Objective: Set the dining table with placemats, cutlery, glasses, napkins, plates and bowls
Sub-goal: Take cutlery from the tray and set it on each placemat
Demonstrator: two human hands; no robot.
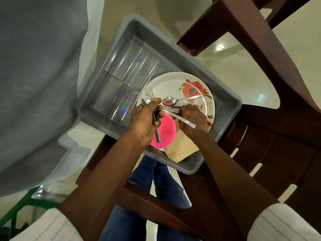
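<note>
Dark-brown wooden chair (260,136) carries a grey rectangular plastic tub (225,112), apparently as a supply station for the table. It holds clear ribbed glass tumblers (121,80), a glossy white rose-printed plate (173,84), a pink round bowl (165,129) and folded beige napkins (184,145). The left hand (144,122) grips a steel fork-and-spoon bundle (147,99). The right hand (192,120) pinches another smooth steel handle (185,121), likely gathering cutlery.

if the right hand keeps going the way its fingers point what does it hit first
Most likely the spoon lying on the rose plate, just ahead of the right hand, though depth is hard to judge from above.
</note>
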